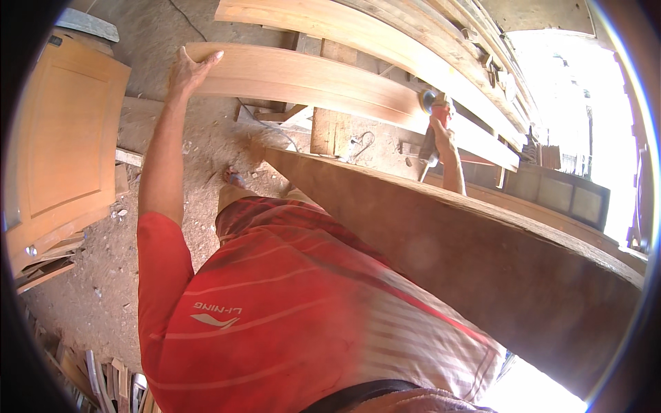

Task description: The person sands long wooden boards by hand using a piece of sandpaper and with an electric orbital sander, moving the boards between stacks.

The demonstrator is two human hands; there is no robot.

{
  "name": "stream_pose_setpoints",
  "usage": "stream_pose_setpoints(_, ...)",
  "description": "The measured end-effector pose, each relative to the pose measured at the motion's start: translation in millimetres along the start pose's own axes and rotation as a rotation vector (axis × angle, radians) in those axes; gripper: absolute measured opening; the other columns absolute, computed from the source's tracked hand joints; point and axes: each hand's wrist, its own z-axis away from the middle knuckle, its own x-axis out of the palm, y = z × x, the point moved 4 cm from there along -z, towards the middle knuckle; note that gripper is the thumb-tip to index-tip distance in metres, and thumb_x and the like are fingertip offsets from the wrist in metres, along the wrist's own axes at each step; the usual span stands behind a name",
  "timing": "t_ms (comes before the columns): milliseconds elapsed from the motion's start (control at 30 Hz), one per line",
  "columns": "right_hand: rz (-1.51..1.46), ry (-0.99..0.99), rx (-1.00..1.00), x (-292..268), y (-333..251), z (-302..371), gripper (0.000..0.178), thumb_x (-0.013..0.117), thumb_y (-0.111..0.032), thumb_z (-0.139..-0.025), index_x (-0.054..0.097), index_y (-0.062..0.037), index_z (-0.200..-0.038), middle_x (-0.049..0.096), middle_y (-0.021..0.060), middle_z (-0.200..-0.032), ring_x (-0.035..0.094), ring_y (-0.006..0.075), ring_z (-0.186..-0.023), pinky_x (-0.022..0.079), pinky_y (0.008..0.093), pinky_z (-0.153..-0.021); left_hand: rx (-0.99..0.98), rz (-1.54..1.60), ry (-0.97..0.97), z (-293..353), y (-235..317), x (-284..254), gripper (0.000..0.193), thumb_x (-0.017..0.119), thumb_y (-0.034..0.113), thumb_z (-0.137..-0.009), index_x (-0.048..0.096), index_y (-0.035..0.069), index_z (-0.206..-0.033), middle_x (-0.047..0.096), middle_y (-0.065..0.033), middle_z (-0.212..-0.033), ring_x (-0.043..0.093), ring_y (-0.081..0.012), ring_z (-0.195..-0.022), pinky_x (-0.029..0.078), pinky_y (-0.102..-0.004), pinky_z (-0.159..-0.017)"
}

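Note:
A long, pale wooden plank lies across supports in front of me. My left hand is closed on its left end, the thumb lying over the top face. Toward the plank's right part, my right hand grips a red and dark angle grinder. The round disc of the grinder is at the plank's surface; whether it spins I cannot tell. My right forearm reaches over a thick, dark board standing on edge beside my body, which hides the rest of that arm.
A second pale plank lies beyond the first, with more stacked timber behind. Wooden blocks and a cable are below. An orange wooden door stands left; wood offcuts lie at lower left. Bright daylight enters at right.

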Motion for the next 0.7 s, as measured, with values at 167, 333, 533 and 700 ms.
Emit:
stream_pose_setpoints(167,0.087,-0.179,-0.281,67,-97,93,0.043,0.068,-0.039,-0.088,0.070,0.0019,-0.102,0.068,0.0084,-0.085,0.062,0.0160,-0.075,0.049,0.0360,-0.064,0.018,0.123,-0.031,1,-8,3,0.127,0.066,0.081,-0.072,0.027,-0.007,-0.154,0.043,-0.0337,-0.148,0.048,-0.0443,-0.136,0.042,-0.0502,-0.111)
stream_pose_setpoints(333,0.201,-0.293,-0.464,145,-160,153,0.060,0.072,-0.043,-0.086,0.057,0.0103,-0.108,0.067,0.0167,-0.093,0.063,0.0224,-0.082,0.052,0.0377,-0.069,0.021,0.065,0.021,-2,-7,4,0.124,0.066,0.079,-0.075,0.027,-0.008,-0.153,0.043,-0.0318,-0.150,0.048,-0.0424,-0.137,0.042,-0.0488,-0.111)
stream_pose_setpoints(533,0.068,-0.257,-0.301,109,-130,130,0.052,0.072,-0.044,-0.085,0.063,0.0035,-0.105,0.066,0.0089,-0.081,0.060,0.0155,-0.073,0.049,0.0358,-0.066,0.058,0.097,0.069,-2,-10,0,0.125,0.067,0.080,-0.073,0.029,-0.009,-0.152,0.048,-0.0319,-0.145,0.050,-0.0412,-0.136,0.042,-0.0471,-0.110)
stream_pose_setpoints(700,0.032,-0.139,-0.096,17,-30,72,0.044,0.067,-0.042,-0.088,0.068,-0.0025,-0.108,0.068,0.0090,-0.081,0.063,0.0137,-0.072,0.052,0.0354,-0.066,0.061,0.052,0.072,2,1,3,0.121,0.069,0.078,-0.075,0.031,-0.008,-0.150,0.051,-0.0335,-0.140,0.055,-0.0430,-0.128,0.047,-0.0493,-0.105)
